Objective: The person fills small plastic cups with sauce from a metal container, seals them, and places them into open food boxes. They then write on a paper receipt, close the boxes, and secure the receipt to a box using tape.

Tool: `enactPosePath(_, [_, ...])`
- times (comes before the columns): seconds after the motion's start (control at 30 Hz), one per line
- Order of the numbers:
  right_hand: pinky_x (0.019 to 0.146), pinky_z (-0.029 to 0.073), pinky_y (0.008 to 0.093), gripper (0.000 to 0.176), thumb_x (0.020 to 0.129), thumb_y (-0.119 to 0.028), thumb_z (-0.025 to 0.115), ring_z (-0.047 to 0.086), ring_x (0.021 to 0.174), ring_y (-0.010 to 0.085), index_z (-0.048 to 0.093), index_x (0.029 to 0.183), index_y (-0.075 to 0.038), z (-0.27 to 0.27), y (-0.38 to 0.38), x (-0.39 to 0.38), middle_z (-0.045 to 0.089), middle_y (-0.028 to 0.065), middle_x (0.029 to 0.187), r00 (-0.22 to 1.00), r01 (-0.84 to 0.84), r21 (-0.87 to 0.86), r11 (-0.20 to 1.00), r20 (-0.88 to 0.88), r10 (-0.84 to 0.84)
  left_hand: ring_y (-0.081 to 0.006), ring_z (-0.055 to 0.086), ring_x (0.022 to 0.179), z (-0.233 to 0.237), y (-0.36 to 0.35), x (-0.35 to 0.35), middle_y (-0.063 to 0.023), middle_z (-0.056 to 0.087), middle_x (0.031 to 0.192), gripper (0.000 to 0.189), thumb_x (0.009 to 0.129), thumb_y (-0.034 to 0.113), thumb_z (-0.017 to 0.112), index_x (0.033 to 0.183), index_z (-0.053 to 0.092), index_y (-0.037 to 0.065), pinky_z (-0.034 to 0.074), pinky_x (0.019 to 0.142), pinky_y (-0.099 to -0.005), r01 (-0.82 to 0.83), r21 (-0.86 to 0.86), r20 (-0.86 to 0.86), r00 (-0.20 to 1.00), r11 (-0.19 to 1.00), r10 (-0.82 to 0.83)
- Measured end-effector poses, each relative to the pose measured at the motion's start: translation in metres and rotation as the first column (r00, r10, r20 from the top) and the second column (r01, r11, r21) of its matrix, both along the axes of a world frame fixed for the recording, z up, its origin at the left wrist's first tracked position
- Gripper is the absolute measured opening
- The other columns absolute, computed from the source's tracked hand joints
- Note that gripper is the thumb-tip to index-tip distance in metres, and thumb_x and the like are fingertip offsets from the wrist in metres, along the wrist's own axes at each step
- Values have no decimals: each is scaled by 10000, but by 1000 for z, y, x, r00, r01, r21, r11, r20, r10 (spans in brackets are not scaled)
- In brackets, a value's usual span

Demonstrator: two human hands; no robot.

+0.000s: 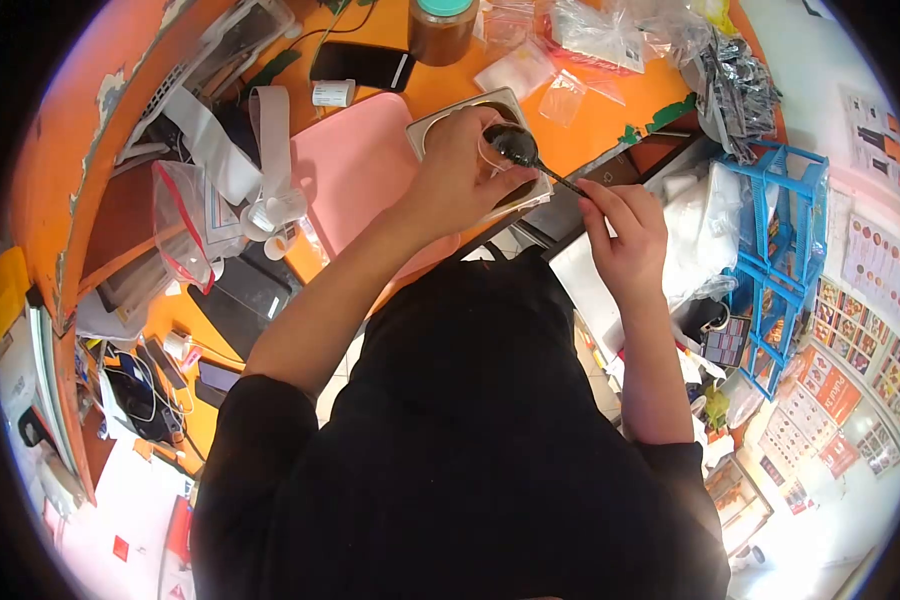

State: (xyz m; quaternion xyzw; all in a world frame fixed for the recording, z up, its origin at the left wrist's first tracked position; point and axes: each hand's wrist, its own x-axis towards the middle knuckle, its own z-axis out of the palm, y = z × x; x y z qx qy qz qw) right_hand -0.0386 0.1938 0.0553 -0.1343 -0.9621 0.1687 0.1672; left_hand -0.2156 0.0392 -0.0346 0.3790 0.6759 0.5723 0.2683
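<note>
My left hand (452,172) is closed around a small clear container (488,158), whose exact kind I cannot make out. My right hand (627,232) grips the thin dark handle of a ladle (512,145). The ladle's rounded, shiny bowl rests at the mouth of the clear container, close to my left fingers. Below both hands sits a square metal container (430,122) with a round opening, largely covered by my left hand. A pink tray (355,160) lies to the left, partly under my left forearm.
On the orange table (450,88) are a black phone (362,66), a jar with a teal lid (442,36) and several clear plastic bags (564,98). A blue rack (770,255) stands at the right. Papers, a zip bag (182,225) and cables crowd the left.
</note>
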Motion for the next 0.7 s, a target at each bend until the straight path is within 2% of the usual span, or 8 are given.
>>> enactPosePath(0.07, [707, 488, 395, 197, 866, -101, 819, 640, 765, 247, 782, 1059, -93, 2, -2, -3, 694, 52, 859, 1000, -28, 57, 998, -8, 28, -254, 620, 1220, 6, -4, -5, -176, 612, 1252, 682, 896, 268, 878, 1361, 464, -12, 508, 1038, -383, 15, -63, -43, 999, 998, -18])
enactPosePath(0.17, [702, 481, 384, 215, 857, -101, 828, 635, 760, 242, 785, 1068, -96, 2, -4, -6, 688, 47, 851, 998, -42, 69, 997, -46, 45, -254, 614, 1174, -2, -8, -9, -164, 601, 1221, 665, 898, 288, 877, 1340, 474, -2, 511, 1010, -391, 6, -9, -54, 999, 1000, -7])
enactPosePath(0.23, [708, 517, 378, 206, 874, -90, 817, 664, 756, 259, 774, 1074, -70, 0, -8, -4, 712, 57, 875, 995, 100, -142, 985, 40, -96, -255, 606, 1148, -5, -12, -10, -156, 595, 1200, 651, 898, 291, 876, 1328, 481, 4, 511, 994, -393, -35, -13, -125, 992, 999, 33])
enactPosePath(0.27, [708, 517, 378, 206, 874, -90, 817, 664, 756, 259, 774, 1074, -70, -5, -8, -3, 712, 57, 875, 995, 98, -144, 985, 41, -93, -256, 599, 1122, -6, -14, -10, -148, 589, 1180, 637, 899, 294, 876, 1316, 488, 10, 510, 978, -395, -71, -13, -198, 978, 997, 67])
enactPosePath(0.33, [712, 560, 386, 206, 908, -87, 780, 714, 765, 301, 754, 1109, -48, -20, -10, 1, 746, 101, 902, 936, 348, -532, 772, 143, -323, -258, 591, 1099, -12, -16, -15, -143, 583, 1165, 629, 899, 300, 875, 1307, 493, 12, 505, 971, -398, -70, -15, -190, 979, 997, 66])
enactPosePath(0.47, [720, 591, 408, 176, 952, -122, 731, 754, 812, 339, 733, 1110, -45, -54, -7, -5, 767, 148, 938, 920, 381, -414, 826, 254, -297, -260, 582, 1086, -19, -23, -22, -139, 578, 1161, 606, 899, 309, 873, 1277, 502, 16, 490, 982, -397, -91, -9, -207, 974, 996, 88])
enactPosePath(0.57, [693, 578, 459, 140, 974, -215, 698, 737, 794, 348, 714, 1003, -79, -76, -15, -14, 749, 136, 880, 924, 277, -144, 950, 311, -222, -250, 575, 1090, -25, -25, -27, -127, 579, 1159, 597, 899, 316, 873, 1258, 500, 19, 485, 992, -394, -106, -26, -232, 968, 994, 97])
enactPosePath(0.7, [690, 574, 460, 134, 970, -229, 698, 726, 774, 354, 717, 996, -99, -89, -24, -20, 734, 131, 844, 912, 210, -61, 976, 373, -173, -233, 568, 1097, -28, -28, -33, -112, 580, 1156, 574, 902, 303, 872, 1240, 503, 22, 484, 995, -386, -109, -16, -241, 965, 994, 102])
